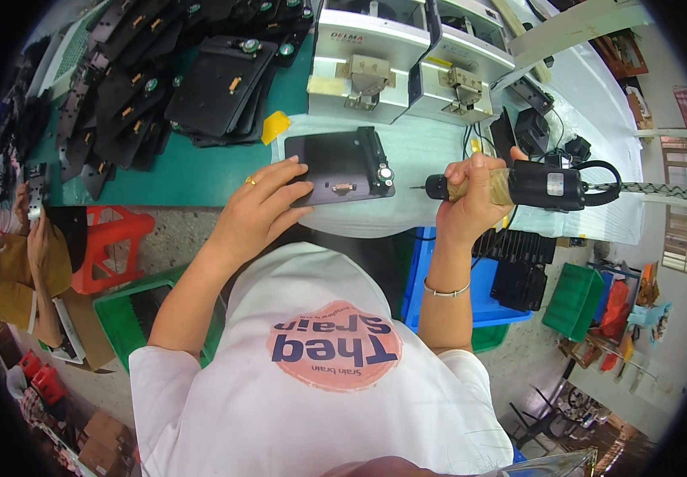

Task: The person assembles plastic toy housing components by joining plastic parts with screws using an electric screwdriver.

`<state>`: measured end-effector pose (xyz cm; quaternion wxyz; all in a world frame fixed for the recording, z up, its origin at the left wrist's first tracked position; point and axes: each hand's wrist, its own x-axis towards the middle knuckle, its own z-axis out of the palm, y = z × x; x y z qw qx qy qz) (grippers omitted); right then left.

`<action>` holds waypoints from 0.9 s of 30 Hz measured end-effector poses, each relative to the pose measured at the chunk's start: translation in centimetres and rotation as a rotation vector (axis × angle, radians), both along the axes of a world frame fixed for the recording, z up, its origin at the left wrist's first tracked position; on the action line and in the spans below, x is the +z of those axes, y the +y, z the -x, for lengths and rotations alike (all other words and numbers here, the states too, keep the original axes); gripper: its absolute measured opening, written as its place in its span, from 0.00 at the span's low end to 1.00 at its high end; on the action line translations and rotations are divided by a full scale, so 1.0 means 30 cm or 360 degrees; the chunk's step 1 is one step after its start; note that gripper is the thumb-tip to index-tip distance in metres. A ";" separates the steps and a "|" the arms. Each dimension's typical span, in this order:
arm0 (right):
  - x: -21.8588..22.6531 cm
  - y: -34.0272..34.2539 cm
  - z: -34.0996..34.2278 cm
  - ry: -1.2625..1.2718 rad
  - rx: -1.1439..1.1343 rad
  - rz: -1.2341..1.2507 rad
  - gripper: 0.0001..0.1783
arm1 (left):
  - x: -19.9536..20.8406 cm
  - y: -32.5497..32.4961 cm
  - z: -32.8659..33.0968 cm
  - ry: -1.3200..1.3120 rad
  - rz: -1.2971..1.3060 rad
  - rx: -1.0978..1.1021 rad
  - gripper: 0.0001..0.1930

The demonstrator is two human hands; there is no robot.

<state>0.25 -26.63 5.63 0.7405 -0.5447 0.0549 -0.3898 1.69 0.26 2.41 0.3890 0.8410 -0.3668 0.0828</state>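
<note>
A flat black plate-like part (331, 159) lies before me on the pale work mat (415, 175). It has a raised bar and a round silver fitting along its right side, and a small copper-coloured piece near its front edge. My left hand (262, 205) rests on the plate's left edge, fingers stretched out. Wrapped around the tape-covered front of a black electric screwdriver (554, 184) is my right hand (479, 191). The screwdriver lies roughly level, its thin bit pointing left toward the plate but apart from it. A braided cable (650, 188) runs from its rear end.
Stacked black plates (220, 87) cover the back left of the green table. Two metal box-shaped machines (367, 71) stand behind the mat, near a yellow piece (276, 127). A blue crate (455, 286) and a red stool (113, 246) are below. Another person (29, 278) works far left.
</note>
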 end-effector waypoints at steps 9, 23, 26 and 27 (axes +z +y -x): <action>-0.029 -0.002 -0.002 0.0110 0.0039 0.0051 0.29 | 0.043 -0.066 -0.048 0.0059 0.0387 0.0290 0.11; -0.032 0.000 -0.014 0.0140 0.0045 0.0069 0.30 | 0.087 -0.094 -0.087 0.0254 0.0455 0.0459 0.08; -0.038 0.004 -0.014 0.0159 0.0028 0.0084 0.30 | 0.089 -0.088 -0.068 0.0197 0.0449 0.0472 0.07; -0.038 0.007 -0.015 0.0170 -0.0008 0.0081 0.30 | 0.094 -0.080 -0.066 0.0127 0.0424 0.0453 0.08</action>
